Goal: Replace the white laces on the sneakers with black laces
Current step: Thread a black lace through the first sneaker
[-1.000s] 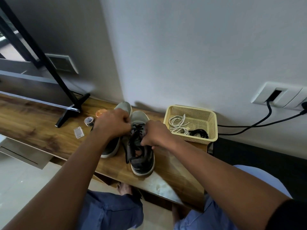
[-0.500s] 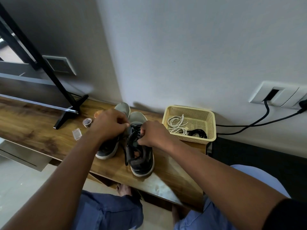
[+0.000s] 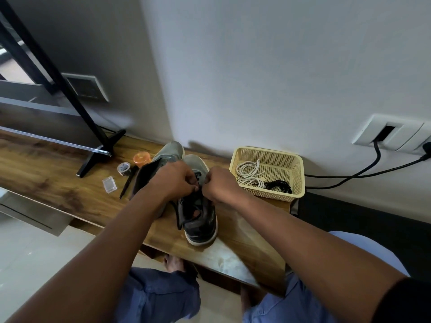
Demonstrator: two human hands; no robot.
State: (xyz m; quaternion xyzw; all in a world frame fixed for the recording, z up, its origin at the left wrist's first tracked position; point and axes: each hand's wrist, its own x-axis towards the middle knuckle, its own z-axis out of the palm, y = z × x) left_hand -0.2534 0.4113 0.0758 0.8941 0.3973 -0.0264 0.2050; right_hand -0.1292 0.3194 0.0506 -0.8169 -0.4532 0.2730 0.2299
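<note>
Two grey sneakers stand side by side on the wooden shelf (image 3: 58,183), toes to the wall. The right sneaker (image 3: 200,220) carries a black lace (image 3: 178,215) whose loose end hangs down its left side. My left hand (image 3: 173,180) and my right hand (image 3: 219,183) meet over its eyelets, both with curled fingers pinching the black lace. The left sneaker (image 3: 168,152) is partly hidden behind my left hand and forearm. A yellow basket (image 3: 268,155) to the right holds white laces (image 3: 248,171) and another black lace (image 3: 279,184).
On the shelf left of the sneakers lie an orange lid (image 3: 141,157), a tape roll (image 3: 124,169), a black pen (image 3: 127,185) and a small clear box (image 3: 109,184). A black stand (image 3: 98,155) rests further left. Black cables (image 3: 363,171) run from wall sockets on the right.
Both hands have drawn closer together over the right sneaker's eyelets, still working the black lace. The sneakers and the basket stay where they were.
</note>
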